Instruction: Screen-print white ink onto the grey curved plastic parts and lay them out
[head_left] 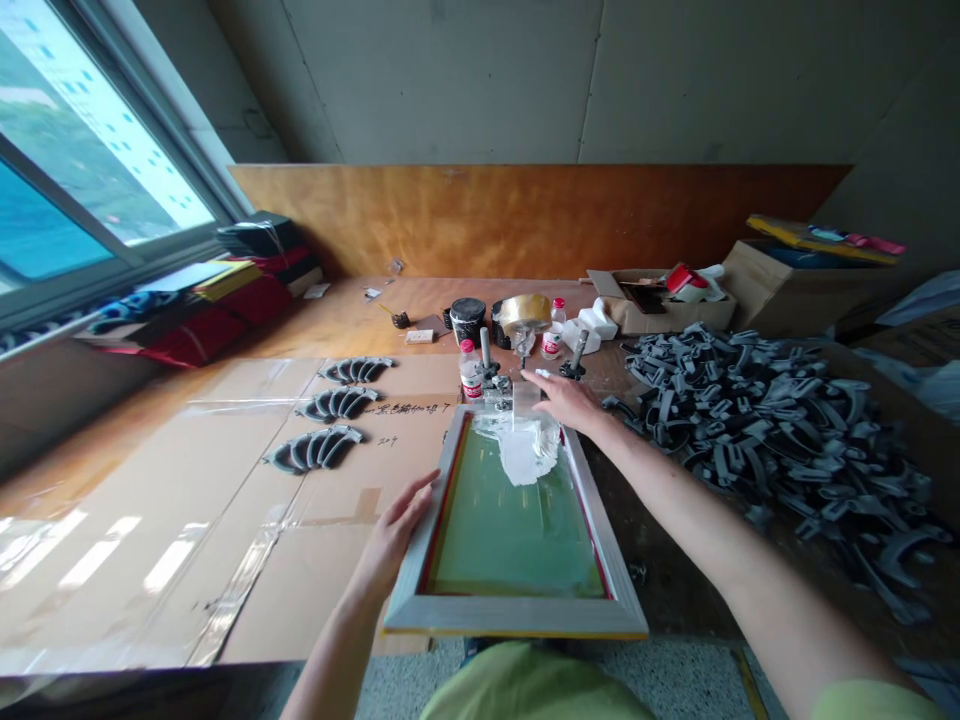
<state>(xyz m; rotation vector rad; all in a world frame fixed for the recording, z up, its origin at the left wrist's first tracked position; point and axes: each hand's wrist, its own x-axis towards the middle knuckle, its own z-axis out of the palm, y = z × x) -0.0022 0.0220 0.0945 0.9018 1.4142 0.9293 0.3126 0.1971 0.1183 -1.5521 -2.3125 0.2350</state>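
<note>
In front of me lies a screen printing frame (517, 617) with a pale metal border and green mesh. White ink (529, 455) is spread over the far part of the mesh. My right hand (568, 402) reaches to the far end, its fingers closed at the top of a translucent squeegee (526, 404) that stands in the ink. The grip is partly hidden. My left hand (405, 515) rests against the frame's left border with its fingers stretched out. Behind the squeegee is a metal clamp stand (491, 375) with upright posts.
Three rows of curved grey parts (319, 447) lie on cardboard (202, 510) at left. A large heap of similar parts (757, 420) is at right. Behind the frame stand bottles (470, 372), a black tub (469, 320), a tape roll (525, 313) and an open box (675, 315).
</note>
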